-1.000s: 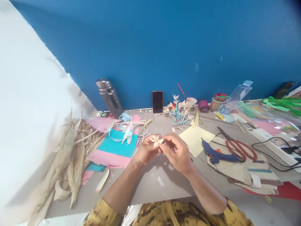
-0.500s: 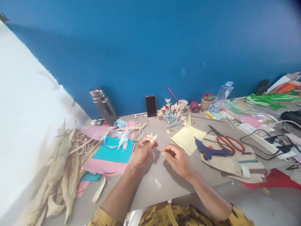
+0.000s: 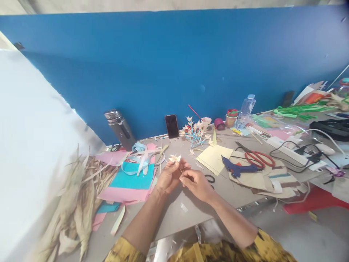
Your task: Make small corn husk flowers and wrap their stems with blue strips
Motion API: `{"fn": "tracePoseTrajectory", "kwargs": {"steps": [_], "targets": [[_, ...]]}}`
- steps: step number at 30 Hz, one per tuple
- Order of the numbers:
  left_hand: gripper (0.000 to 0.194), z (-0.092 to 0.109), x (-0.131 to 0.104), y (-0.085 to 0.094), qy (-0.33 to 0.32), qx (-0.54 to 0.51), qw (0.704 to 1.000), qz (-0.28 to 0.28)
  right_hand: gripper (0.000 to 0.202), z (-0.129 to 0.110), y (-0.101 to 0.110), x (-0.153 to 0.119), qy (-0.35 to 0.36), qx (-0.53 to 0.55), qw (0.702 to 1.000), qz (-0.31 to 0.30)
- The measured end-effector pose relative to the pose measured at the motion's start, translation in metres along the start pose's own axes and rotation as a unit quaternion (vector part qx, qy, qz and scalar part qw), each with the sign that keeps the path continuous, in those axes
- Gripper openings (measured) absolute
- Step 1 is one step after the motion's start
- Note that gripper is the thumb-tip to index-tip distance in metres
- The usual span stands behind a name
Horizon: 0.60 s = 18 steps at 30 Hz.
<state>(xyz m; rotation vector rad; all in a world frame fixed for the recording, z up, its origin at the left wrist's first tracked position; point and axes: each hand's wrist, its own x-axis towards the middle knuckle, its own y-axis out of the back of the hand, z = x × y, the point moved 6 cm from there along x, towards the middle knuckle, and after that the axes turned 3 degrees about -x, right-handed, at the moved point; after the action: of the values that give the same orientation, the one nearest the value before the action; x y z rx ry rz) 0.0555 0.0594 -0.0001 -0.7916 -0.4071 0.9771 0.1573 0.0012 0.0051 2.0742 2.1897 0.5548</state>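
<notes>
The left hand (image 3: 169, 178) is clamped on a pale flower (image 3: 175, 158), its thumb pressed near the base of the petals. The flower head stands at the upper side of this grip, petals facing up and outward. The long axis of the thin stem (image 3: 181, 170) runs from the head downward and to the right, toward the right hand (image 3: 196, 185), whose thumb and forefinger are together and appear to pinch the lower portion; the exact contact is too small to confirm. The left hand is nearer the petals, the right hand nearer the stem's lower end. Both hands are above the tabletop (image 3: 174, 220), which shows between the forearms down to its near edge, bearing a small white scrap (image 3: 184, 207). Sideways room is bounded on the left by the turquoise sheet (image 3: 132, 178), and on the right by black handle loops (image 3: 210, 178) just beside the right hand, with the blue glue gun (image 3: 240, 168) beyond.
</notes>
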Motion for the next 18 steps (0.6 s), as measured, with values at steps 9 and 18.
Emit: {"fn": "tracePoseTrajectory", "kwargs": {"steps": [9,18], "targets": [[0.026,0.017,-0.002,-0.003,-0.036,-0.015,0.999,-0.007,0.032,0.001,0.050,0.003,0.003,-0.016,0.995,0.099],[0.024,0.012,-0.005,-0.013,-0.058,0.069,0.996,-0.005,0.029,0.003,0.061,0.025,-0.011,0.034,0.987,0.157]]}}
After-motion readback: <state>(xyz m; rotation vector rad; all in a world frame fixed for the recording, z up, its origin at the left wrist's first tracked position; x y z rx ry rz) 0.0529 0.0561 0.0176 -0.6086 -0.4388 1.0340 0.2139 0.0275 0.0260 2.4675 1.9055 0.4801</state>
